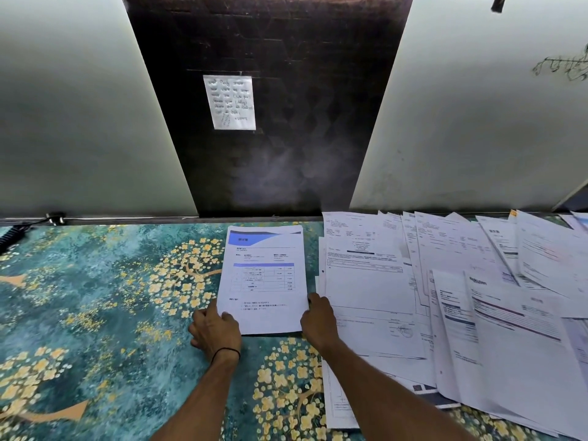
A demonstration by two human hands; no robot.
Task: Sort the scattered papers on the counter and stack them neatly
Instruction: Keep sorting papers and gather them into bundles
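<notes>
A small neat stack of papers [264,278], topped by a sheet with a blue header, lies in the middle of the teal flower-patterned counter [95,297]. My left hand [214,331] holds the stack's lower left corner, its thumb lying on the top sheet. My right hand [318,319] grips the lower right edge of the same stack. To the right, many scattered papers [445,297] overlap each other in a loose spread that reaches the counter's front edge.
A dark panel with a handwritten note [229,101] taped to it rises behind the counter, flanked by pale wall panels. A black coiled cable [12,235] lies at the far left back edge. The counter's left half shows only its pattern.
</notes>
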